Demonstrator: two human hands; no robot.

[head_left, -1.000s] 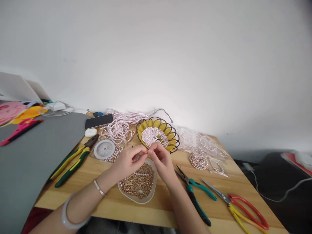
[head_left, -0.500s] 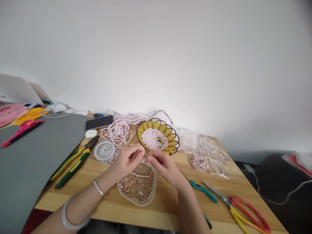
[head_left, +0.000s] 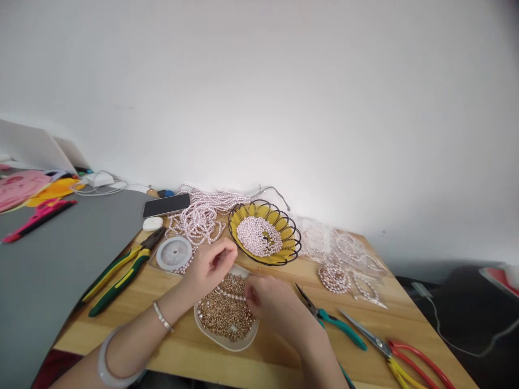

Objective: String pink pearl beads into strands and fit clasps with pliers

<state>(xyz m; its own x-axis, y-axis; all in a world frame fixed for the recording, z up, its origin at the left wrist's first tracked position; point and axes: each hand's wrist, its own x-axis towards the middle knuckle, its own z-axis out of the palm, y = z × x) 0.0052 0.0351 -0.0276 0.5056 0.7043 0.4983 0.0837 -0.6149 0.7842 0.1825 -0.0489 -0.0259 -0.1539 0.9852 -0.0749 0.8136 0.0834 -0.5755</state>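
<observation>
Craft workspace; beads (head_left: 225, 313), pliers (head_left: 126, 281), scissors (head_left: 381, 344)

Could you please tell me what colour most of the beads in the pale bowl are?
Mostly gold beads, best seen in the head view.

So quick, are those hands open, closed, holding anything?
Left hand: closed in a pinch; anything held can't be made out.
Right hand: curled at the gold beads; fingertips hidden, can't tell.

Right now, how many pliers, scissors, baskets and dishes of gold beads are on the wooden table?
Pliers: 2 (green-yellow combination pliers, teal needle-nose pliers)
Scissors: 1
Yellow basket: 1
Gold-bead dish: 1
Total: 5
</observation>
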